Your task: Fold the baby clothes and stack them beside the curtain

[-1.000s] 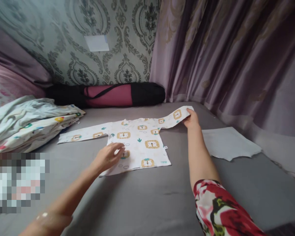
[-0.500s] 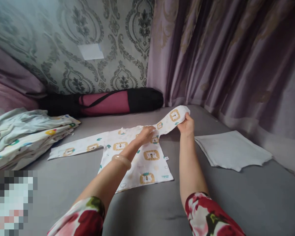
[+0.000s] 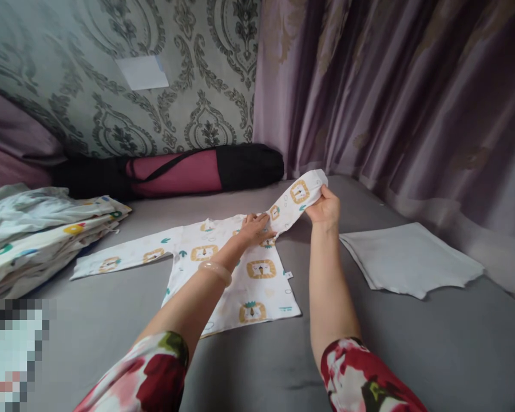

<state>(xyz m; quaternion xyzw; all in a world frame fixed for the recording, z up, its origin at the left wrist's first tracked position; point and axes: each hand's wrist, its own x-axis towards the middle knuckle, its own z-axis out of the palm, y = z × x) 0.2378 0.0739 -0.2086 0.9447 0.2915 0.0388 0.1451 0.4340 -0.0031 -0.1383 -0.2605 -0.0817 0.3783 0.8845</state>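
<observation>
A small white long-sleeved shirt (image 3: 261,292) with a lion print lies spread on the grey bed sheet. My left hand (image 3: 256,230) rests on its upper right part near the shoulder, fingers stretched out over the cloth. The cuff end of the right-hand sleeve is gripped in my right hand (image 3: 324,206), which holds it raised off the sheet and angled away to the upper right. The other sleeve lies flat, pointing left.
A folded pale grey cloth (image 3: 412,257) lies to the right. On the left is a pile of printed clothes (image 3: 68,234). A long black and maroon bag (image 3: 175,171) lies along the wall, and purple curtains (image 3: 369,86) hang at the right. A blurred patch covers the lower left corner.
The view has shifted slightly. The left hand's fingers look more spread on the shirt, and the right hand still holds the sleeve, which appears pulled straighter.
</observation>
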